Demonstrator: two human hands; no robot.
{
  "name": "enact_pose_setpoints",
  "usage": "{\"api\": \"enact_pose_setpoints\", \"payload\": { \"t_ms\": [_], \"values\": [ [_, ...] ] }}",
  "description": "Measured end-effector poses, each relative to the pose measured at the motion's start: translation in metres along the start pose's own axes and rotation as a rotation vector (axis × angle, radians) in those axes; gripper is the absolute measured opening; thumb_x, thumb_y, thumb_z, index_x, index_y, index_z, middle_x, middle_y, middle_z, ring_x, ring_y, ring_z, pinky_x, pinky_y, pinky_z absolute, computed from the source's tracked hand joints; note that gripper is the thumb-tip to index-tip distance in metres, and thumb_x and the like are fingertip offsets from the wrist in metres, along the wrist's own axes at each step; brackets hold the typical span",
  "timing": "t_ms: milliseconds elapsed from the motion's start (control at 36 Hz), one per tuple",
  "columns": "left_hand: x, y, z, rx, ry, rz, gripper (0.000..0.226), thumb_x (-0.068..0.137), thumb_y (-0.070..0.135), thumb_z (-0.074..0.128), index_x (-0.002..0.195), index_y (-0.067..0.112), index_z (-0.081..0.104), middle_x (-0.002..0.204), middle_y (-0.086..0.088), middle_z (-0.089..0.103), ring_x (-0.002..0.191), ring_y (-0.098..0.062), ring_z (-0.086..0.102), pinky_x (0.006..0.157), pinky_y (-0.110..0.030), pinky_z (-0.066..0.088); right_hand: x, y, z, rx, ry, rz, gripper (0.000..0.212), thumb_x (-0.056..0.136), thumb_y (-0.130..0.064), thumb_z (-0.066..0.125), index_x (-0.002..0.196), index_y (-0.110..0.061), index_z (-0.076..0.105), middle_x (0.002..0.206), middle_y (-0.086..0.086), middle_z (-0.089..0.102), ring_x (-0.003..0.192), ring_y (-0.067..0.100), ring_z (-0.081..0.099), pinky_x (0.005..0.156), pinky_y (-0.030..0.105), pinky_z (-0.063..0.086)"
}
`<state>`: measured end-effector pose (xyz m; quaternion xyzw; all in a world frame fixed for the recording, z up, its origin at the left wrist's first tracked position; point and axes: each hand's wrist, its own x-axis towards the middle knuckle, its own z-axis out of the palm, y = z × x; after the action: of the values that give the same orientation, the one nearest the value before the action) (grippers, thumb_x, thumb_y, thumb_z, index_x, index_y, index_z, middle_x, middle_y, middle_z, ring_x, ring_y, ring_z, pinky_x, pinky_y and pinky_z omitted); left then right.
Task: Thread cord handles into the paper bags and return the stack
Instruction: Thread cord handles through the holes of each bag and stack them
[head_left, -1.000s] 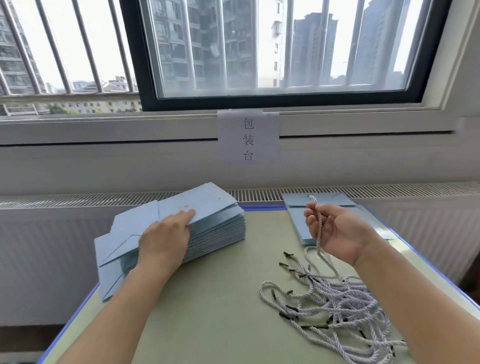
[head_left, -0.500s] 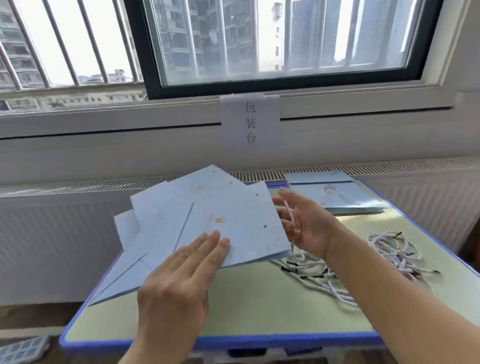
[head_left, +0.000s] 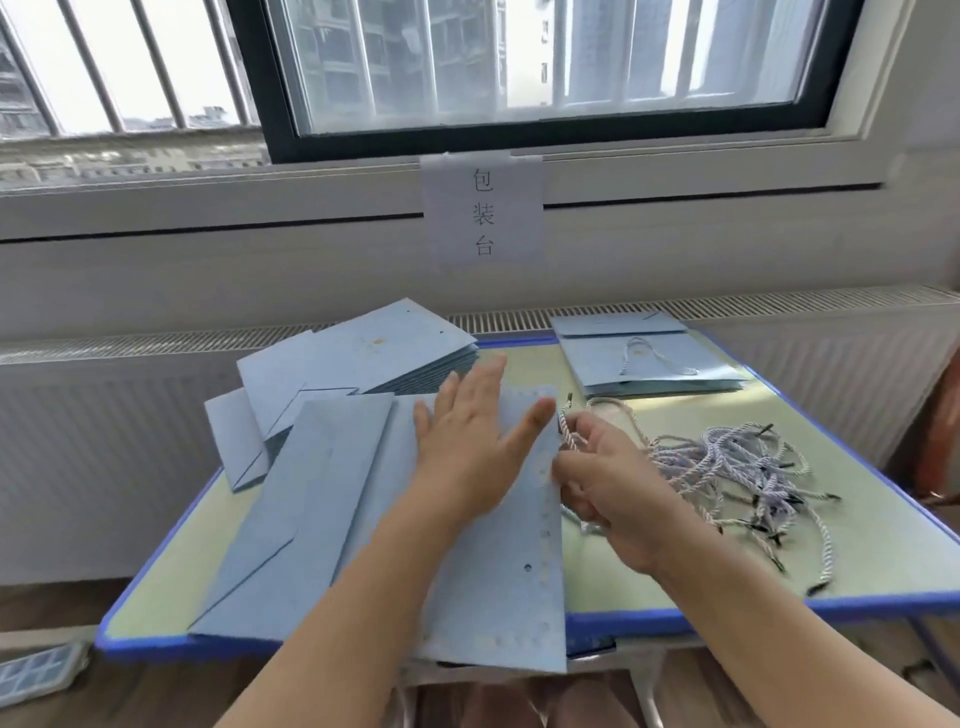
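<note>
Green table (head_left: 675, 561): left hand (head_left: 467, 457) flat on bag (head_left: 498, 587).

Barred window (head_left: 540, 67) fills upper frame, daylight entering; paper sign (head_left: 482, 210) below it; radiator grille (head_left: 779, 301) behind blue-edged table (head_left: 883, 540).

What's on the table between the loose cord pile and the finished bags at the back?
Only bare table separates the cord pile from the finished bags, in the head view.
</note>
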<state>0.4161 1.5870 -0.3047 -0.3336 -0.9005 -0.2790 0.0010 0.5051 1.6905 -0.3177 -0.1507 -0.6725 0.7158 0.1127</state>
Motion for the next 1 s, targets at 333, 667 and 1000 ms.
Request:
{"api": "enact_pose_setpoints", "payload": {
  "t_ms": [333, 667, 1000],
  "values": [
    [0.019, 0.013, 0.006, 0.079, 0.122, 0.040, 0.047, 0.085, 0.070, 0.043, 0.084, 0.023, 0.047, 0.086, 0.007, 0.050, 0.097, -0.020, 0.047, 0.090, -0.035, 0.029, 0.013, 0.001, -0.027, 0.225, -0.240, 0.074, 0.051, 0.081, -0.057, 0.047, 0.108, -0.018, 0.063, 0.054, 0.000, 0.036, 0.037, 0.004, 0.021, 0.040, 0.018, 0.008],
    [0.033, -0.011, 0.017, -0.282, -0.028, 0.038, 0.056, 0.074, 0.066, 0.061, 0.063, 0.020, 0.032, 0.057, 0.009, 0.034, 0.055, -0.014, 0.034, 0.057, -0.034, 0.025, 0.029, -0.001, -0.053, 0.374, -0.102, -0.085, 0.009, 0.076, -0.013, 0.059, 0.071, -0.007, 0.064, 0.075, 0.006, 0.065, 0.063, 0.012, 0.060, 0.059, 0.019, 0.056],
    [0.032, -0.044, 0.025, -0.623, -0.260, 0.022, 0.059, 0.057, 0.055, 0.055, 0.082, 0.002, 0.048, 0.075, -0.003, 0.042, 0.067, -0.012, 0.039, 0.056, -0.024, 0.030, 0.039, 0.003, -0.052, -0.003, -0.077, -0.103, 0.028, 0.094, 0.003, 0.047, 0.089, -0.013, 0.069, 0.062, -0.002, 0.057, 0.044, 0.004, 0.031, 0.041, 0.010, 0.027]
  ]
}}
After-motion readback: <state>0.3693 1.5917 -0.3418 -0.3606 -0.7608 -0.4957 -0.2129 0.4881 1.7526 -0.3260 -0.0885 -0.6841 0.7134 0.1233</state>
